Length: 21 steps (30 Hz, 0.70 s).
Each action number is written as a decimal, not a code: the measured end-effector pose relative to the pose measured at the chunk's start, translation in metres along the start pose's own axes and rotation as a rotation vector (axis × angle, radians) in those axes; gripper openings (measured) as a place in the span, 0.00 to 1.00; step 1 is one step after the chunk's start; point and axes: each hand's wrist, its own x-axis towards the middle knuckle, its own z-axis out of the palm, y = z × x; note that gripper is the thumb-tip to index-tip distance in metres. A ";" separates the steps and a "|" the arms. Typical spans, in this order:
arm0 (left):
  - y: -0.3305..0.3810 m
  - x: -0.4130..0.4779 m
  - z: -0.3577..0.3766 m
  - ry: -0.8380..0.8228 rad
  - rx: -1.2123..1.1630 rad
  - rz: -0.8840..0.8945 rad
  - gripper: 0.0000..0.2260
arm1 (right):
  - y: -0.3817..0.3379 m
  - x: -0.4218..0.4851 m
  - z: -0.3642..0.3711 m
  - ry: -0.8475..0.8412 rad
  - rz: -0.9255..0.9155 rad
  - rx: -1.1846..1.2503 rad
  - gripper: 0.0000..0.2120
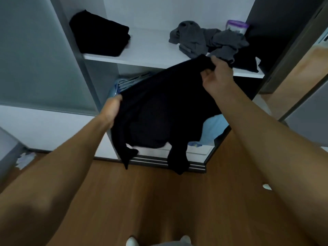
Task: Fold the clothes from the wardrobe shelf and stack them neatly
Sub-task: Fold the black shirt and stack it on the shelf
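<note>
A black garment (pixel 159 112) hangs spread in the air in front of the wardrobe, two ends dangling below. My left hand (pixel 111 110) grips its left edge. My right hand (pixel 215 75) pinches its upper right corner near the white shelf (pixel 152 50). On that shelf, a folded black stack (pixel 99 35) lies at the left and a crumpled grey pile (pixel 205 39) at the right. Another dark piece (pixel 245 63) lies at the shelf's right end.
A purple-and-white packet (pixel 237 26) stands at the back right of the shelf. Light blue and grey clothes (pixel 124 82) lie in the compartment below. Wooden floor (pixel 159 201) stretches under me. A sliding door frame (pixel 291 50) stands to the right.
</note>
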 end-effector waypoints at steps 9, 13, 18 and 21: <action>0.102 -0.020 -0.001 -0.135 -0.097 0.000 0.08 | 0.009 0.002 -0.045 -0.011 0.092 -0.110 0.13; 0.122 -0.025 0.030 -0.245 -0.006 0.115 0.14 | 0.053 -0.046 -0.028 -0.494 0.351 -0.804 0.32; 0.124 -0.030 0.054 -0.304 0.227 0.252 0.11 | 0.080 -0.069 0.015 -0.513 -0.039 -1.223 0.19; 0.116 -0.023 0.044 -0.244 0.204 0.262 0.11 | 0.071 -0.069 0.018 -0.586 -0.202 -1.367 0.16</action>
